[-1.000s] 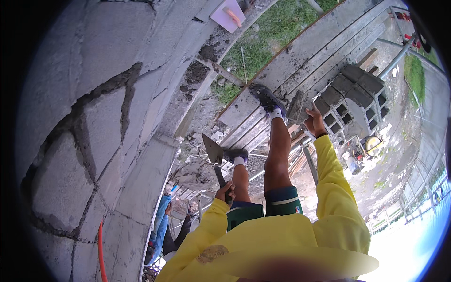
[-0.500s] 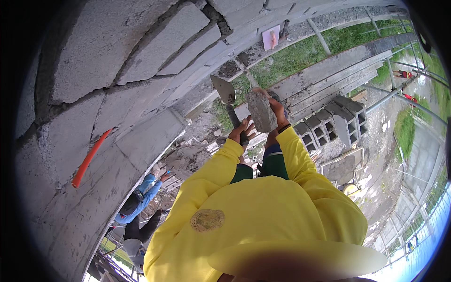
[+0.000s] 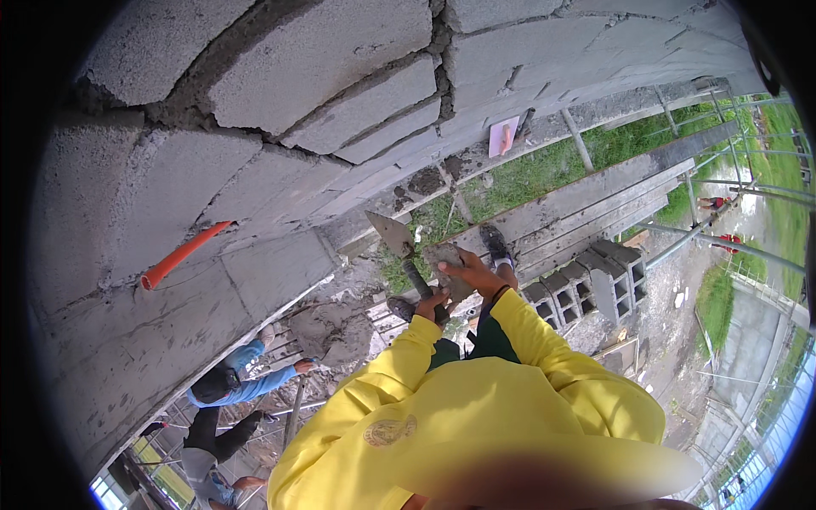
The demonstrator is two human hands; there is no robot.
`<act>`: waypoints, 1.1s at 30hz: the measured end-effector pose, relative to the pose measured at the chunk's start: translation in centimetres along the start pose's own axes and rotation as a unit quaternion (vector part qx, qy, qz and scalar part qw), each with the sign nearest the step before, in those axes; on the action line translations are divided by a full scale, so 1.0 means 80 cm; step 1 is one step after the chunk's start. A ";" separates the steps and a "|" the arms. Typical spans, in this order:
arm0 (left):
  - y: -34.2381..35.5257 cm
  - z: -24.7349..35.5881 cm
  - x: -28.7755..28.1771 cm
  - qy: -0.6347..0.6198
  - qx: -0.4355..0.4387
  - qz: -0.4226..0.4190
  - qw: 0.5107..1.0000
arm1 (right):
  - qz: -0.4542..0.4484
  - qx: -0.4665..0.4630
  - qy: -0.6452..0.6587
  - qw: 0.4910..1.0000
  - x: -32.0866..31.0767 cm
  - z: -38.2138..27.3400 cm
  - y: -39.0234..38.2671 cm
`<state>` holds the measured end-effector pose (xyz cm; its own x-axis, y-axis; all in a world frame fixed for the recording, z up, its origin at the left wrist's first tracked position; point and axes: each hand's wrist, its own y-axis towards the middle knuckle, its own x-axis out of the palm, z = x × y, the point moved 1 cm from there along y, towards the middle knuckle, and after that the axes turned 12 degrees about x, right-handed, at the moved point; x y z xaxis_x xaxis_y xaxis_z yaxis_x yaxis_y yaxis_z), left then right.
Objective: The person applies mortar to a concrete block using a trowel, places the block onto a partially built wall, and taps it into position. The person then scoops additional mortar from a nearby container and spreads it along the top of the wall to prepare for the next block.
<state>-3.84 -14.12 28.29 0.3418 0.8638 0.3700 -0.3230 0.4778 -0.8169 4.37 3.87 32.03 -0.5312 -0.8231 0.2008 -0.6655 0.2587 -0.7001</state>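
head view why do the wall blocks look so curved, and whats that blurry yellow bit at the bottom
In the head view the fisheye lens bends the block wall and its mortar joints into arcs near the black rim. The blurred yellow shape at the lower edge is too close to focus. Daylight is flat and soft, without hard shadows; the trowel in the left hand stays sharp.

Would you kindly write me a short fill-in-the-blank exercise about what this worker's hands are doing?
1. The left hand grips the handle of a ____.
2. The right hand holds a grey ____ of block.
3. An ____ pipe sticks out of the block wall.
4. The hollow blocks stand to the worker's ____.

Missing words: trowel; piece; orange; right
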 end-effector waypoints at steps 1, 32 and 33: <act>-0.003 0.006 0.002 -0.068 0.017 -0.042 0.997 | -0.011 -0.004 0.135 0.991 -0.003 -0.002 -0.002; -0.001 0.000 0.032 -0.274 0.063 -0.051 0.958 | 0.032 -0.472 0.476 0.741 -0.410 -0.367 0.080; 0.002 0.001 0.037 -0.247 0.060 -0.002 0.967 | -0.021 -0.472 0.471 0.745 -0.398 -0.347 0.074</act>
<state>-2.95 -11.46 29.33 -0.1105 0.8181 0.5643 -0.4335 0.4713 -0.7681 2.81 45.60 40.53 -0.3351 -0.2365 0.9120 -0.5282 0.8487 0.0260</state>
